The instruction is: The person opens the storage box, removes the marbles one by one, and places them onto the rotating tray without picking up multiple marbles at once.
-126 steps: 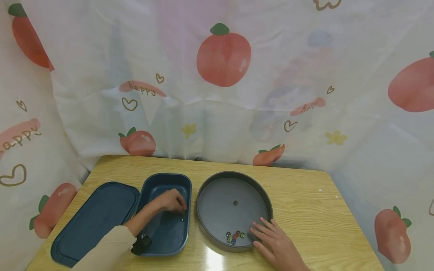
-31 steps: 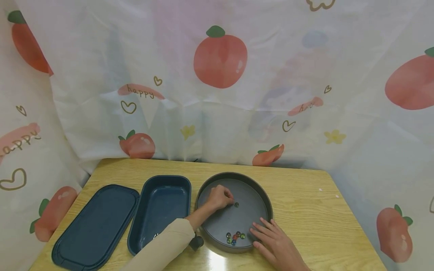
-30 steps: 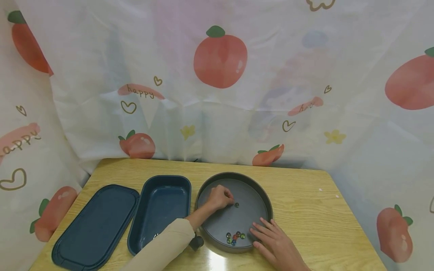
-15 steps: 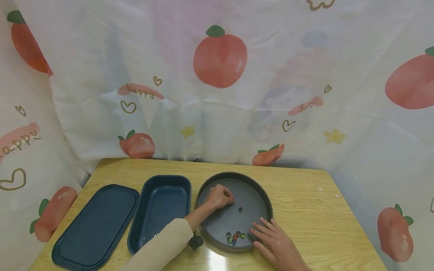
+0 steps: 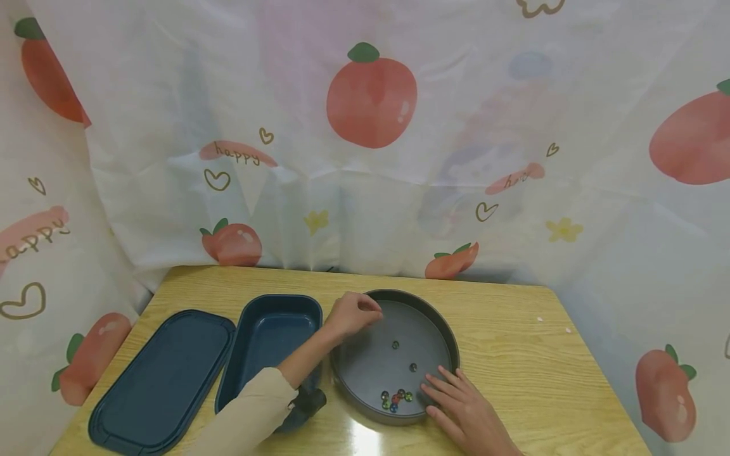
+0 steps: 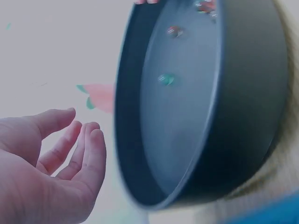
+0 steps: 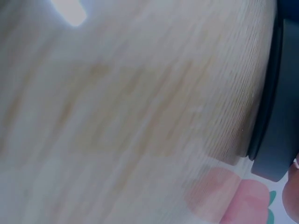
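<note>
My left hand (image 5: 349, 315) is raised over the far left rim of a round dark grey pan (image 5: 365, 364). In the left wrist view the thumb and loosely bent fingers (image 6: 95, 156) stand apart with nothing between them. Two glass marbles lie loose in the pan: a greenish marble (image 5: 396, 345) near the middle and a darker marble (image 5: 413, 367) closer to the right side. Several more marbles, among them a blue marble (image 5: 393, 408), cluster near the front wall. My right hand (image 5: 470, 411) rests with spread, straight fingers on the pan's front right rim.
Left of the pan stands a dark blue rectangular container (image 5: 279, 303), partly covered by my left forearm and sleeve (image 5: 251, 405). Its matching lid (image 5: 162, 380) lies flat farther left. A fruit-print curtain (image 5: 371, 209) hangs behind the wooden table (image 5: 513, 342).
My left hand came from the blue container into the pan, let go of a marble there, then rose toward the far left. The other loose marble rolled right and nearer. My right hand stayed put.
</note>
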A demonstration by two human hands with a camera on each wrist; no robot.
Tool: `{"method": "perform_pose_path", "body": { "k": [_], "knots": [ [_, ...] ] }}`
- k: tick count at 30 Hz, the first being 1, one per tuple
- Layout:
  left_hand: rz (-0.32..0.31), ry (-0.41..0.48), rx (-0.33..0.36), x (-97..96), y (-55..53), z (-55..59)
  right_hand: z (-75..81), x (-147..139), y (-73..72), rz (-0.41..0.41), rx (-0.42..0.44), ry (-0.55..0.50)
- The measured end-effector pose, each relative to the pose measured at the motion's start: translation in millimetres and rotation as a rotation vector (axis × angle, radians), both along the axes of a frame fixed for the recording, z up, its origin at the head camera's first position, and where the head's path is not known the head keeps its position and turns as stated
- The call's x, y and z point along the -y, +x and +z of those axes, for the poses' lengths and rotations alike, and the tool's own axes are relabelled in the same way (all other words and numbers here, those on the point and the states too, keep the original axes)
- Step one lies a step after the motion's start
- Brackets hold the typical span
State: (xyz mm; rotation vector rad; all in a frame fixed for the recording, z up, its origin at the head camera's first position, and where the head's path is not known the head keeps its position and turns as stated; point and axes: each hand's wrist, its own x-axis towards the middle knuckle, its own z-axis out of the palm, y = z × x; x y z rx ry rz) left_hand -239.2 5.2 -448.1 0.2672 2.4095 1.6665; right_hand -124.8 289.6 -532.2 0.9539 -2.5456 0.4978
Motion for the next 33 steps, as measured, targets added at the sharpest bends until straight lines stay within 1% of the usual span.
{"method": "perform_pose_path", "body": {
  "k": [2,4,8,12,14,16,19,23,29,33],
  "knots": [
    [0.003,0.016,0.013,11.0,1.5,4.7,-0.4,0.2,0.1,0.004,-0.001,-0.004],
    [0.022,0.014,0.018,22.7,3.3,8.5,-0.8,0.4,0.1,0.006,-0.007,-0.004],
    [0.091,0.002,0.022,47.4,7.5,12.6,-1.3,0.9,-0.3,0.015,-0.01,-0.006],
    [0.159,-0.018,0.032,70.9,13.2,9.9,-1.6,1.1,-0.5,0.01,-0.001,0.001],
    [0.178,-0.046,0.041,80.9,16.7,5.7,-1.4,1.0,-0.3,0.001,0.003,0.004],
    [0.18,-0.065,0.058,89.8,20.3,1.0,-1.3,0.7,0.0,-0.006,0.007,0.006],
    [0.159,-0.091,0.085,100.4,25.2,-6.9,-1.2,0.2,0.4,-0.011,0.008,0.008],
    [0.085,-0.114,0.116,109.8,29.5,-16.3,-1.4,-0.1,0.3,-0.008,0.006,0.009],
    [-0.037,-0.158,0.159,114.0,32.3,-26.4,-1.7,-0.3,-0.3,-0.005,-0.006,0.007],
    [-0.088,-0.199,0.191,113.7,33.4,-29.6,-1.7,-0.3,0.0,-0.002,-0.008,0.007]
  ]
}}
